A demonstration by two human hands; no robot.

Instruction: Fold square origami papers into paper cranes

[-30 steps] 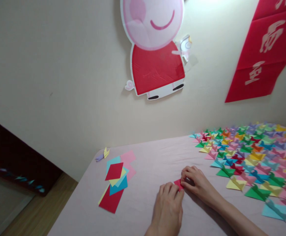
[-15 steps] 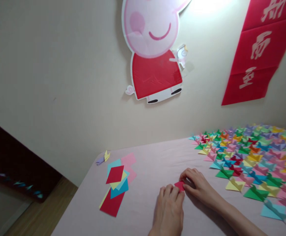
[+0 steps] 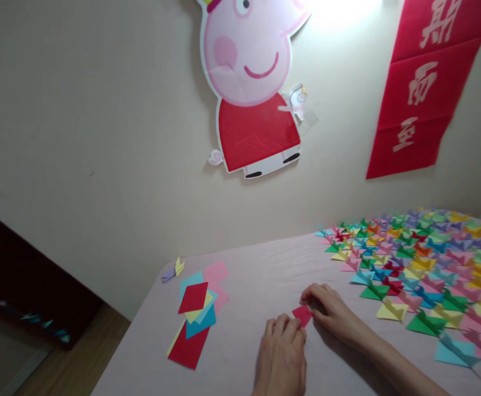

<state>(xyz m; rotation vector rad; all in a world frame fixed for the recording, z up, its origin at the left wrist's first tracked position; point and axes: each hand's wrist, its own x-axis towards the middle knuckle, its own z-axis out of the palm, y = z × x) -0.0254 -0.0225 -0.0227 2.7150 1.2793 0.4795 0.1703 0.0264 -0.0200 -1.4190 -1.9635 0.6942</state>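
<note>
A small folded red paper (image 3: 302,315) lies on the pink tablecloth (image 3: 257,280) between my hands. My left hand (image 3: 282,352) is curled, its fingertips pressing the paper's near edge. My right hand (image 3: 327,311) comes in from the right, fingers pinched on the paper's far right side. Both hands rest low on the table.
A loose stack of coloured paper squares (image 3: 195,311) lies to the left, with two small folded pieces (image 3: 173,269) behind it. Rows of several coloured folded paper cranes (image 3: 422,269) fill the table's right side. A cartoon pig cutout (image 3: 255,88) and a red banner (image 3: 422,88) hang on the wall.
The camera has tilted down and right a little. More of the red paper now shows between my hands, which stay on it.
</note>
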